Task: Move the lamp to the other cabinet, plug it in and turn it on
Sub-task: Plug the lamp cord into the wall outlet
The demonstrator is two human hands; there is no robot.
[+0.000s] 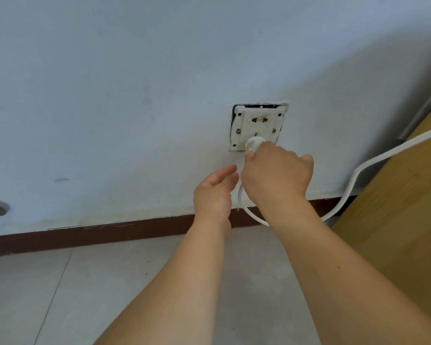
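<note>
Pale blue-white wall fills the upper view, with a dark brown skirting board along its foot and grey floor tiles below. A wooden cabinet stands at the right edge, close to the wall.

A white wall socket sits low on the wall. Its plate is tilted, with dark gaps showing along the top and left sides of the cut-out; it appears loose in its recess.

The right hand is clenched around a white plug, pressing it at the lower pin holes of the socket. Whether the pins are fully seated cannot be told. The white cord loops down from the plug behind the wrist to the skirting board, then rises along the cabinet's left edge and out of frame. The left hand hovers just beside the right, fingers loosely curled, grasping nothing.

The lamp itself is not in view; presumably it stands on the cabinet, where the cord leads.

Judgement: plugging-in is under way; switching on is not yet done.

Risks: pushing on the loose plate may drive it inward or leave the plug half seated. Fingertips lie close to the plug's face, so pin contact is possible. A tug on the cord could pull the lamp.
</note>
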